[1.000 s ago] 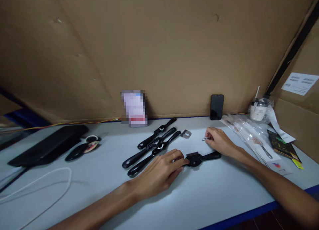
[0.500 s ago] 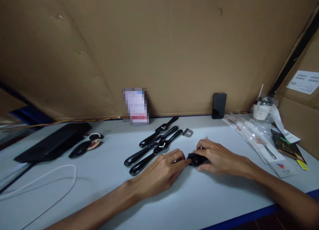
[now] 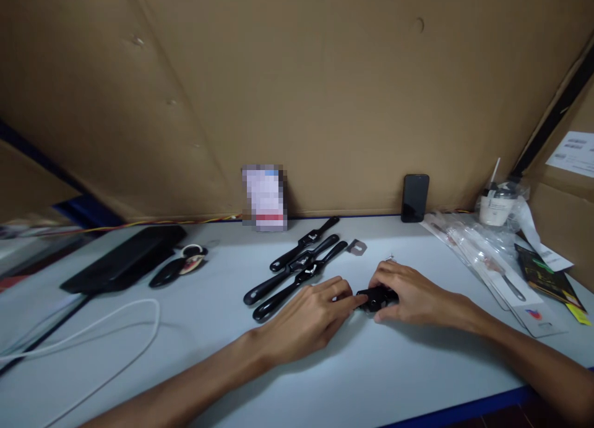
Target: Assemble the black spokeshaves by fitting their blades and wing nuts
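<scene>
A small black tool (image 3: 377, 298) with a handle lies on the pale table (image 3: 325, 378), mostly hidden under my hands. My left hand (image 3: 310, 316) pinches its left end with thumb and fingers. My right hand (image 3: 408, 295) is curled over its handle from the right. Just behind my right hand a tiny metal piece (image 3: 388, 258) lies on the table. Three similar long black tools (image 3: 297, 270) lie side by side to the left of my hands, and a small flat metal blade (image 3: 357, 248) rests beyond them.
A cardboard wall (image 3: 297, 94) closes the back. A dark phone (image 3: 414, 198) leans against it. Clear packets (image 3: 482, 261) and a white jar (image 3: 492, 208) crowd the right. A black case (image 3: 125, 258), a key fob (image 3: 179, 267) and a white cable (image 3: 106, 335) lie left.
My right hand left the tiny metal piece behind and came down onto the black tool's handle. The left hand kept its hold on the tool's end. The view shifted slightly left.
</scene>
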Demonstrator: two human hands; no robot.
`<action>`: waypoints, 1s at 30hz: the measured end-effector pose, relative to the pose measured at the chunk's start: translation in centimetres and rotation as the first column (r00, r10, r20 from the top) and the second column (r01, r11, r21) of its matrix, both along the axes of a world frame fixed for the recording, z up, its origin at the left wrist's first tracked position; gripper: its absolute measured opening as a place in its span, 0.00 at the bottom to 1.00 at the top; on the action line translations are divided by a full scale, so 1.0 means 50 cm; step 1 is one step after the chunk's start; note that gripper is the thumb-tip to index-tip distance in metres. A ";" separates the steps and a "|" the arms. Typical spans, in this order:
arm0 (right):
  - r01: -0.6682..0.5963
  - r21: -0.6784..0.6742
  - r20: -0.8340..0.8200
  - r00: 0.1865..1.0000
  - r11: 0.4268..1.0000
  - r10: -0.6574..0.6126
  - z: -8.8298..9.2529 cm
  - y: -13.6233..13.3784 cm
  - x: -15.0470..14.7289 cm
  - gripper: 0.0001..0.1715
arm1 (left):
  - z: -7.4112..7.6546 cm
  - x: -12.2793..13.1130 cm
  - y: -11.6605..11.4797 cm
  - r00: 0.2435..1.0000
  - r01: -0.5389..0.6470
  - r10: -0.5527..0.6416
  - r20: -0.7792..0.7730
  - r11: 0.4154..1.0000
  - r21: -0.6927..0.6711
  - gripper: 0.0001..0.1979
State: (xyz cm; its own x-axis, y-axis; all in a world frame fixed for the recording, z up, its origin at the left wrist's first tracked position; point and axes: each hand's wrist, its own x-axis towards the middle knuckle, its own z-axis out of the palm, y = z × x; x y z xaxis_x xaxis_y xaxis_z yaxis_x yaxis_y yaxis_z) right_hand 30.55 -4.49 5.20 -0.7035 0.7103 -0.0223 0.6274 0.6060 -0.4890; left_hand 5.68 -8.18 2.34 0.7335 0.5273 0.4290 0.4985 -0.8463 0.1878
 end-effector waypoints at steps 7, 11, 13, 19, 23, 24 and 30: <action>-0.008 -0.024 -0.054 0.999 1.000 0.007 0.011 0.004 0.008 0.21 | -0.004 -0.003 0.002 1.000 0.013 -0.013 -0.022 1.000 -0.001 0.19; 0.200 0.088 -0.212 0.961 0.976 -0.178 0.033 0.052 0.049 0.09 | 0.000 -0.002 0.002 0.998 0.026 -0.024 -0.056 0.999 0.047 0.19; 0.378 0.220 -0.188 0.921 0.899 -0.341 0.029 0.078 0.067 0.07 | 0.002 -0.001 0.001 0.998 0.023 -0.020 -0.060 0.998 0.060 0.19; 0.419 0.270 0.017 0.898 0.867 -0.439 -0.030 0.103 0.058 0.12 | 0.003 0.002 -0.001 0.998 0.007 -0.004 -0.060 0.998 0.063 0.18; 0.423 0.239 -0.021 0.902 0.874 -0.431 -0.047 0.098 0.035 0.03 | 0.005 0.002 -0.002 0.997 0.001 0.002 -0.074 0.999 0.046 0.19; 0.418 0.219 -0.038 0.907 0.882 -0.420 -0.047 0.098 0.033 0.03 | 0.005 0.002 -0.002 0.997 0.000 0.003 -0.077 0.999 0.044 0.19; 0.422 0.153 -0.109 0.906 0.893 -0.409 -0.050 0.103 0.037 0.07 | 0.002 0.001 -0.003 0.992 -0.008 0.016 -0.128 0.998 0.063 0.20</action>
State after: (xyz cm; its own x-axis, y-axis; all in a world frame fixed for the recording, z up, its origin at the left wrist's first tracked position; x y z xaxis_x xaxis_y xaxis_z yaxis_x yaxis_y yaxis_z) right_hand 32.41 0.66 2.69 -0.3380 0.9268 0.1637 0.8070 0.3749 -0.4562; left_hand 5.75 -8.36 2.46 0.7781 0.5116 0.3643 0.5253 -0.8481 0.0690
